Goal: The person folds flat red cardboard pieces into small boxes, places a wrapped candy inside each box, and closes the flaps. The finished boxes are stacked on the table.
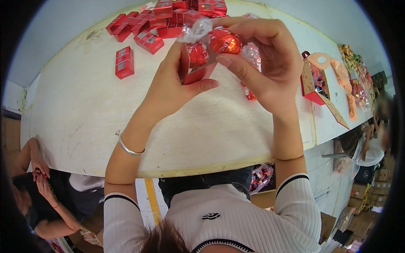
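Observation:
My left hand (pixel 168 80) is closed around a small red box (pixel 196 76) whose top is open toward me. Inside the box, a candy in shiny red foil (pixel 197 54) shows, with clear twisted wrapper (pixel 198 30) sticking up at the far edge. Pinched between the thumb and fingers of my right hand (pixel 270 63) is a second red-foil candy (pixel 225 41), held just above and right of the box opening. Behind my right hand, more clear-wrapped red candies (pixel 251 55) lie on the table, partly hidden.
Several red boxes (pixel 148 41) are piled at the far side of the white table (pixel 84 105), one box (pixel 125 62) apart from them. To the right stands an open red-and-tan carton (pixel 314 80) beside orange pieces and candies. A co-worker's hands (pixel 42 177) are at lower left.

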Tool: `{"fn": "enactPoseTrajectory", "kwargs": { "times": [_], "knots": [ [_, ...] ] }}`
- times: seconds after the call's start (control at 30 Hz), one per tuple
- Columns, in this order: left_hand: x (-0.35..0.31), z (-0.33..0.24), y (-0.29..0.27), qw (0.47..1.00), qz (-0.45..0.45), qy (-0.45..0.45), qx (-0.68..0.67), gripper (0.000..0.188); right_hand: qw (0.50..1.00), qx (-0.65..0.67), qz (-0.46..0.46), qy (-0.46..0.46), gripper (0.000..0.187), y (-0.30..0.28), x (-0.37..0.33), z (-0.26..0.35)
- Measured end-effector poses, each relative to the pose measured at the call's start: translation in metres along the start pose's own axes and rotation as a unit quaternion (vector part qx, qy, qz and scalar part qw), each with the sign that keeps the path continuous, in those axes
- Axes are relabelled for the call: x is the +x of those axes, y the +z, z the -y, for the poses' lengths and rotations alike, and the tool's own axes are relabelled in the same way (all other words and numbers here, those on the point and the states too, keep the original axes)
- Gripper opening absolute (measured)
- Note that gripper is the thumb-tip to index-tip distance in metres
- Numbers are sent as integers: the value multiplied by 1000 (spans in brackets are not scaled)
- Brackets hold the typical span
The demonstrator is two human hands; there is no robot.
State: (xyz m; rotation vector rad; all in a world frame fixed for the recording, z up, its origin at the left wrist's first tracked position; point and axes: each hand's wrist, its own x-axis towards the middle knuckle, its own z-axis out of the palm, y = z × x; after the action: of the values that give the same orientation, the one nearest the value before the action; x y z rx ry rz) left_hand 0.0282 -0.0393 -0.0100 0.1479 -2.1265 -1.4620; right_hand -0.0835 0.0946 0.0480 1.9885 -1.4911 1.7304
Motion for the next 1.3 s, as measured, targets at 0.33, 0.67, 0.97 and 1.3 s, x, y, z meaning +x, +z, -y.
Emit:
{"fn": "enactPoseTrajectory", "kwargs": {
  "times": [0.33, 0.67, 0.97, 1.3],
  "knots": [
    [-2, 1, 2, 997, 12, -20, -78, 64, 973, -172, 141, 60, 24, -11, 3, 5],
    [-3, -5, 5, 998, 42, -49, -4, 57, 977, -181, 95, 66, 29, -12, 1, 14],
    [-2, -16, 5, 990, 33, -49, -128, 53, 948, -287, 104, -90, 17, 7, -2, 3],
    [-1, -12, 5, 985, -28, 24, -171, 87, 913, 267, -169, 258, 37, 13, 0, -19]
  ]
}}
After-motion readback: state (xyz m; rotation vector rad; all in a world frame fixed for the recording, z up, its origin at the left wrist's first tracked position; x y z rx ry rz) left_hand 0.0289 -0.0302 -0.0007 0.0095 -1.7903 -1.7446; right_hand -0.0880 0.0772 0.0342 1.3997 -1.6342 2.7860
